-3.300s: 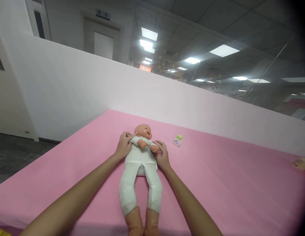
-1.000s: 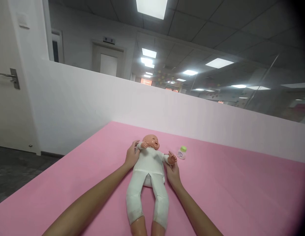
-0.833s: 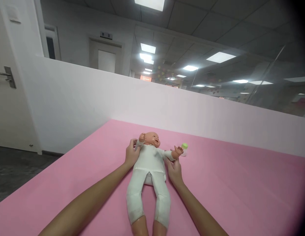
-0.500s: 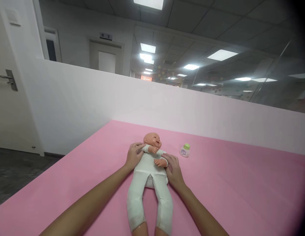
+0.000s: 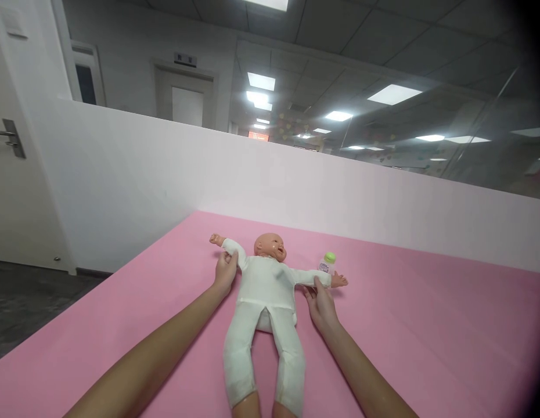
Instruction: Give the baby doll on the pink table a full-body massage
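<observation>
A baby doll (image 5: 267, 284) with a cloth body and plastic head lies on its back on the pink table top (image 5: 178, 348). Both its arms are spread out to the sides, and its head is turned to the right. My left hand (image 5: 226, 271) is closed around the doll's arm on the left, near the elbow. On the other side, my right hand (image 5: 323, 302) grips the doll's right-hand arm close to the wrist, thumb on top and fingers partly hidden beneath. Just behind that arm stands a small clear bottle with a green cap (image 5: 328, 262), its lower part covered.
A low white wall (image 5: 296, 186) borders the far side of the table, with a glass pane (image 5: 427, 122) above it. To the left are a door with a metal handle (image 5: 13, 138) and a dark floor (image 5: 30, 302).
The doll's arms, bent over its chest before, are now stretched outward. My hands have moved from the doll's shoulder and side onto its arms, the right one nearer the bottle.
</observation>
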Demonstrator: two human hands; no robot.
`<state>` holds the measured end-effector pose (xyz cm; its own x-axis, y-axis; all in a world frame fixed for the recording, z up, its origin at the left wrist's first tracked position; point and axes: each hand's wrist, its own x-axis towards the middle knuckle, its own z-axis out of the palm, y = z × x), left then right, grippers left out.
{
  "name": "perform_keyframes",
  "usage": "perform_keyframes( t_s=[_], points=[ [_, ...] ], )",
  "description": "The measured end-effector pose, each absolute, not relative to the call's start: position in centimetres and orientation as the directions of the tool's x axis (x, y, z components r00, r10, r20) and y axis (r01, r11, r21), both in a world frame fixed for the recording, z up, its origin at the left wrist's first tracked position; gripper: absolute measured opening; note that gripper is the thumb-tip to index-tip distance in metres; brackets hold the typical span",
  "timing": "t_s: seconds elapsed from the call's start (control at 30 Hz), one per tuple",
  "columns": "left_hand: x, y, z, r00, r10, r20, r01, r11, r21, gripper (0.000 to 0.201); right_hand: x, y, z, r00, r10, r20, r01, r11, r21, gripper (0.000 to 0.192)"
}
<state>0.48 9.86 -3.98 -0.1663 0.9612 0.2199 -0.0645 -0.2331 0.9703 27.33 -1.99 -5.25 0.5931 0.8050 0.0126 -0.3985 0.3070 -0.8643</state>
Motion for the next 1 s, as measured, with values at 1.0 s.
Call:
perform_keyframes(
  t_s=[1.0],
  points=[
    [1.4,7.6,-2.3,0.044,0.890,0.453,0.116,-0.455,0.883,0.029,25.9,-3.0,-4.7,0.499,0.842,0.205,-0.114,0.298,-0.948,0.052]
  ],
)
